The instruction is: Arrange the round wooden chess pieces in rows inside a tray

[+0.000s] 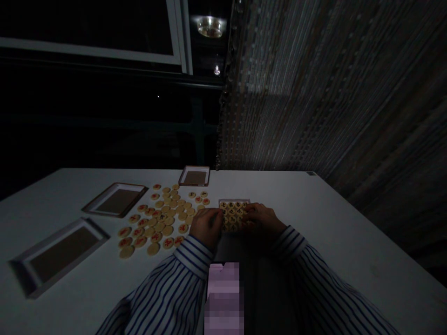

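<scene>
A small box point(234, 201) holds rows of round wooden pieces point(232, 211) with dark characters, face up. My left hand point(206, 227) is at the box's left edge, its fingers curled together; whatever they may hold is hidden. At the right side my right hand point(261, 218) reaches over the box, fingers bent down on the pieces there; its fingertips are too dark to make out. Left of my left hand many loose round pieces point(167, 230) lie scattered, some blank side up, others showing red characters.
Three shallow box parts sit on the white table point(335, 232): a small one point(194, 177) at the back, one point(117, 200) at the left, and a larger one point(63, 253) at the near left. A bead curtain point(279, 93) hangs behind.
</scene>
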`<state>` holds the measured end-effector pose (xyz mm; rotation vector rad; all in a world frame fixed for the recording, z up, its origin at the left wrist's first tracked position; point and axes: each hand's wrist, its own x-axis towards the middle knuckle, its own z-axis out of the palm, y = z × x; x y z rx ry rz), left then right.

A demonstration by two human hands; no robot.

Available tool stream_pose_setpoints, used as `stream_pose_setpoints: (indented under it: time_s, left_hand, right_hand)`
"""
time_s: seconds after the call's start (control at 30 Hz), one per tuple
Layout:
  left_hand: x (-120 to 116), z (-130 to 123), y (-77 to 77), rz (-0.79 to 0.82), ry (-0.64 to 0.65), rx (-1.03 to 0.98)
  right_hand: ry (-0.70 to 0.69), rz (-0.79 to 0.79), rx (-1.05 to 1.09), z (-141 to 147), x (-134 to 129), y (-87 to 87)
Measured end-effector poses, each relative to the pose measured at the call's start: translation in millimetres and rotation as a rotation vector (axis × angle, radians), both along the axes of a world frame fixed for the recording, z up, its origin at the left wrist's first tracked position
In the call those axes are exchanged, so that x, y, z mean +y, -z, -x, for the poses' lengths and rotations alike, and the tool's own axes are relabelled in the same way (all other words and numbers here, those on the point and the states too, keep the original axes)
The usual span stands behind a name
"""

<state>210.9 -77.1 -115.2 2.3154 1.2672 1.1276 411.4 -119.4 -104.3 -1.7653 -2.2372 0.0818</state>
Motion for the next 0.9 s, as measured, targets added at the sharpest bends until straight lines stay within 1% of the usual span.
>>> stream_pose_setpoints:
  time_s: [0.2, 0.4, 0.5, 0.67, 0.9]
  left_hand:
    - [-0.8, -0.3, -0.2, -0.01, -0.011, -0.002]
    - [-0.1, -0.7, 1.3, -0.012, -0.001, 0.002]
    - [0.4, -0.8, 1.8, -0.013, -0.005, 0.0]
    - [-0.5, -0.6, 0.2, 0.005, -0.002, 0.007]
    - [-2.0, -1.5, -0.5, 0.017, -0.027, 0.004]
  right_hand:
    - [0.003, 0.036, 0.007, 1.0, -1.5, -3.8]
    - [-0.007, 0.031, 0.013, 2.1, -2.2, -7.1]
    - [-0.01, 0.049, 0.0, 1.1, -1.2, -6.1]
    - [-0.01, 0.03, -0.019, -1.1, 0.9, -1.7]
    - [0.0, 0.068, -0.022, 1.8, -0.5, -6.5]
